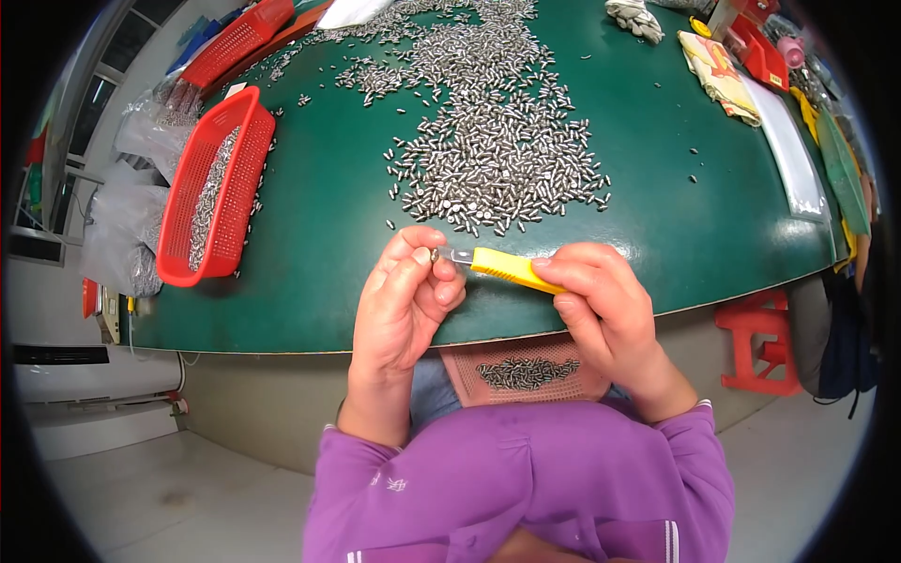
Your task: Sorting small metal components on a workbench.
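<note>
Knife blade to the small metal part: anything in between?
Nothing visible. The right hand holds the yellow knife, its blade pointing at the small metal part pinched in the left hand. Whether blade and part touch is too small to tell.

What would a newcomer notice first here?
Probably the silvery metal pieces heaped on the middle of the green table. Next, the yellow cutter in the right hand, its blade near a small part pinched in the left hand. A red basket holding more stands at the left.
</note>
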`<state>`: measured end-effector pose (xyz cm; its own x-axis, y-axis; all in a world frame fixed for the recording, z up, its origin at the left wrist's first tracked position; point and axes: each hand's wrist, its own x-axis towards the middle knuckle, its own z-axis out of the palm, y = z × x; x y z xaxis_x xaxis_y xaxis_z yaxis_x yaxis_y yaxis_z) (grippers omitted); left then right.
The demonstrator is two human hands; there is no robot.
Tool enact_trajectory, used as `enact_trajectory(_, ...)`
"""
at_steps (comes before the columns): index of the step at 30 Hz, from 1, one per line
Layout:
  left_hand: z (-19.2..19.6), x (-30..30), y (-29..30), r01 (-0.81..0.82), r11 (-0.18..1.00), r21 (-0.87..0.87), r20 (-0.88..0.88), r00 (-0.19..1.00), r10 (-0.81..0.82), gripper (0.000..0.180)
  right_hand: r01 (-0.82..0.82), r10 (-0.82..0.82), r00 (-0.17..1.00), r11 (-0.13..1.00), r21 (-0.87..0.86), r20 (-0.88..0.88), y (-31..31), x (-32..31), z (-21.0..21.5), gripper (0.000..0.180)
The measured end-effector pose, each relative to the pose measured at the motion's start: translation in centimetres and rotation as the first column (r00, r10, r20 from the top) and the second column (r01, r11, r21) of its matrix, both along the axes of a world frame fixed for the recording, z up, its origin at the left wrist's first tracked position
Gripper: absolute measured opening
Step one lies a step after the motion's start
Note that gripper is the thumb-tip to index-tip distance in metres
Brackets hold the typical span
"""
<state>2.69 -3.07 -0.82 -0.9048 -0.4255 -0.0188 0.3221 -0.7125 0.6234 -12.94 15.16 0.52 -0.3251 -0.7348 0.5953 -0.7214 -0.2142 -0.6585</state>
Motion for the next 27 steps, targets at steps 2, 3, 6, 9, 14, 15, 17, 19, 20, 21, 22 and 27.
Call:
enact_trajectory(2, 0.07, -0.01, 0.01, -0.006, 1.0, 0.006, 0.014, 1.0, 0.005, 0.019, -0.016, 0.016, 1.0, 1.0, 0.019, 0.02, 0.14, -0.14, 0.09, 0.033)
enact_trajectory(3, 0.07, -0.02, 0.02, -0.011, 1.0, 0.001, 0.019, 1.0, 0.011, 0.019, -0.032, 0.031, 0.999, 0.999, 0.036, 0.033, 0.16, -0.2, 0.09, 0.032)
enact_trajectory(6, 0.08, 0.0, 0.06, -0.016, 1.0, -0.011, 0.021, 1.0, 0.016, 0.019, -0.05, 0.047, 0.998, 0.997, 0.055, 0.05, 0.14, -0.21, 0.21, 0.031)
enact_trajectory(9, 0.02, 0.01, 0.07, -0.012, 1.0, -0.019, 0.014, 1.0, 0.013, 0.019, -0.05, 0.047, 0.998, 0.997, 0.058, 0.051, 0.1, -0.2, 0.2, 0.031)
enact_trajectory(14, 0.02, 0.05, -0.12, 0.025, 0.999, 0.03, -0.002, 1.0, -0.025, 0.019, -0.014, 0.013, 1.0, 0.998, 0.055, 0.019, 0.02, 0.0, -0.04, 0.031)
enact_trajectory(15, 0.15, 0.02, -0.23, 0.041, 0.996, 0.085, 0.001, 0.999, -0.041, 0.018, -0.008, 0.007, 1.0, 0.999, 0.05, 0.015, -0.03, 0.04, 0.01, 0.031)
enact_trajectory(17, 0.22, 0.05, -0.4, 0.055, 0.989, 0.138, 0.004, 0.998, -0.056, 0.017, -0.004, 0.003, 1.0, 0.999, 0.045, 0.011, -0.17, 0.18, 0.03, 0.031)
enact_trajectory(19, 0.11, 0.04, -0.51, 0.094, 0.977, 0.19, -0.034, 0.995, -0.09, 0.018, 0.007, -0.007, 1.0, 1.0, 0.026, 0.008, -0.26, 0.3, -0.09, 0.034)
enact_trajectory(20, 0.09, 0.02, -0.51, 0.095, 0.977, 0.19, -0.034, 0.995, -0.09, 0.018, 0.008, -0.008, 1.0, 1.0, 0.026, 0.007, -0.25, 0.29, -0.14, 0.034)
enact_trajectory(21, 0.08, 0.0, -0.49, 0.095, 0.979, 0.181, -0.044, 0.995, -0.089, 0.018, 0.007, -0.007, 1.0, 1.0, 0.013, -0.01, -0.23, 0.26, -0.2, 0.035)
enact_trajectory(22, 0.05, 0.0, -0.46, 0.094, 0.981, 0.172, -0.052, 0.995, -0.086, 0.018, 0.004, -0.004, 1.0, 1.0, 0.0, -0.027, -0.24, 0.25, -0.26, 0.037)
enact_trajectory(27, 0.23, 0.0, -0.16, 0.045, 0.993, 0.111, -0.058, 0.998, -0.039, 0.016, -0.012, 0.012, 1.0, 1.0, -0.012, -0.016, -0.19, 0.27, -0.06, 0.038)
